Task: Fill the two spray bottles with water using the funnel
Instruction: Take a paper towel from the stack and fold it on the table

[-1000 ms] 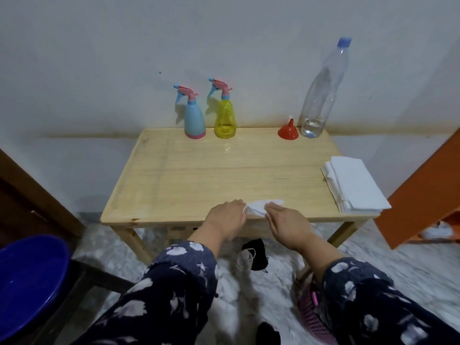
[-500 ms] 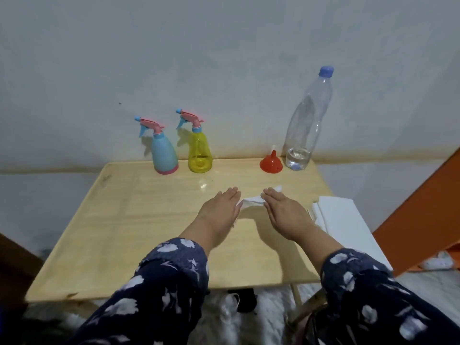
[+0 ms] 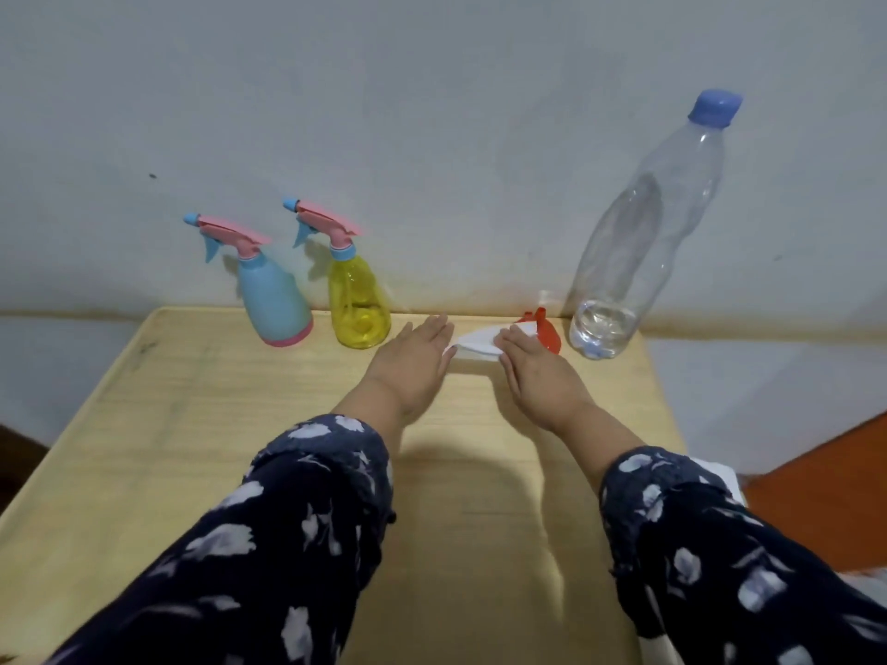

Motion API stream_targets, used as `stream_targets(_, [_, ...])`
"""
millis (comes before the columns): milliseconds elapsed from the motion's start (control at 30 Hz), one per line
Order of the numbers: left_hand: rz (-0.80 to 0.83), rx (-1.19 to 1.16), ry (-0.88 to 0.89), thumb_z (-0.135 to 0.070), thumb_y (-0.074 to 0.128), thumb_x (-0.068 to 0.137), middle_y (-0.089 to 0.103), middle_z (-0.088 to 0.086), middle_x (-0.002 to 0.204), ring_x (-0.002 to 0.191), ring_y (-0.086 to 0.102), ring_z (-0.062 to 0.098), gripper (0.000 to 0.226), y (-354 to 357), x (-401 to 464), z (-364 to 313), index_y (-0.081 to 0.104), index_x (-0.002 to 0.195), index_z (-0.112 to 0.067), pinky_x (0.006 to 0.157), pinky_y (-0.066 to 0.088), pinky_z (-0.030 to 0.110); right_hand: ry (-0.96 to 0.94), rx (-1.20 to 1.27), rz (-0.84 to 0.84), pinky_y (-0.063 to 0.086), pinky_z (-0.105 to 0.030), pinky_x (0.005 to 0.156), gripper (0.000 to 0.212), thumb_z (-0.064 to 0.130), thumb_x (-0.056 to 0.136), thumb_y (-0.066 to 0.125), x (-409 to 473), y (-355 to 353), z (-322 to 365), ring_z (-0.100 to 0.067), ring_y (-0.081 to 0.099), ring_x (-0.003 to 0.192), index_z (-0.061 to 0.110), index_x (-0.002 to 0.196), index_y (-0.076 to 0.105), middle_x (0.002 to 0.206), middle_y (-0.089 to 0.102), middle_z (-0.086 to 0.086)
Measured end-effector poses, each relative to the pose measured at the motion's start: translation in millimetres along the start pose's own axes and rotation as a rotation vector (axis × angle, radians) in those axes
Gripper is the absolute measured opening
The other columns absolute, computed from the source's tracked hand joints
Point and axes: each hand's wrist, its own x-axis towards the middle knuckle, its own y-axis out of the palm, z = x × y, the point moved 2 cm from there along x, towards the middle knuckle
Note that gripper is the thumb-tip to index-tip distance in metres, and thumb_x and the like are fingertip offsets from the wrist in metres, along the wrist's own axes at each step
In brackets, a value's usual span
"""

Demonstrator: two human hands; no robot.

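Observation:
A blue spray bottle (image 3: 273, 300) and a yellow spray bottle (image 3: 357, 300), both with pink trigger heads, stand at the back of the wooden table (image 3: 192, 424) by the wall. A red funnel (image 3: 545, 331) lies upside down beside a tall clear water bottle (image 3: 638, 242) with a blue cap and a little water at the bottom. My left hand (image 3: 413, 367) and my right hand (image 3: 537, 376) lie flat, palms down, on either end of a folded white tissue (image 3: 475, 348) just in front of the funnel. My right hand partly hides the funnel.
A stack of white tissues (image 3: 720, 477) shows at the table's right edge behind my right sleeve. An orange piece of furniture (image 3: 825, 491) stands to the right. The grey wall runs right behind the bottles.
Both hands have slid the tissue from the table's near edge across to the back, close to the funnel. The camera has moved forward over the table.

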Motion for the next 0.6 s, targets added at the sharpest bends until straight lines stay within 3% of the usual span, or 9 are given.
stream_targets(100, [0.101,-0.017,0.010,-0.030,0.018,0.107,0.012,0.005,0.164,0.151,0.010,0.018,0.052,27,-4,-7,0.017,0.155,-0.009,0.122,0.007,0.035,-0.011,-0.015,0.068,0.027,-0.033,0.114,0.042,0.023,0.102,0.030,-12,21,-11,-0.023,0.032,0.141,0.008,0.138,0.046,0.148,0.042,-0.009])
stream_targets(300, [0.165,0.074,-0.015,-0.031,0.020,0.107,-0.002,0.003,0.165,0.151,-0.001,0.016,0.055,52,10,-15,0.004,0.156,-0.011,0.122,0.003,0.039,-0.022,-0.118,0.073,0.030,-0.040,0.114,0.052,0.032,0.096,0.026,-7,38,-29,-0.029,0.042,0.135,0.007,0.131,0.055,0.142,0.050,-0.013])
stream_targets(500, [0.233,0.069,-0.063,-0.034,0.019,0.107,-0.010,0.005,0.164,0.151,-0.006,0.018,0.057,65,15,-16,0.000,0.156,-0.014,0.122,0.001,0.042,-0.021,-0.138,0.202,0.009,-0.031,0.119,0.050,0.026,0.103,0.028,5,54,-33,-0.021,0.013,0.148,0.009,0.150,0.023,0.159,0.016,-0.009])
stream_targets(600, [0.209,0.053,-0.067,-0.031,0.019,0.107,-0.009,0.005,0.164,0.151,-0.005,0.019,0.056,67,13,-16,0.001,0.156,-0.012,0.122,0.003,0.040,0.009,-0.109,0.190,0.008,-0.030,0.119,0.049,0.021,0.104,0.027,3,58,-32,-0.019,0.012,0.148,0.009,0.150,0.020,0.160,0.015,-0.007])
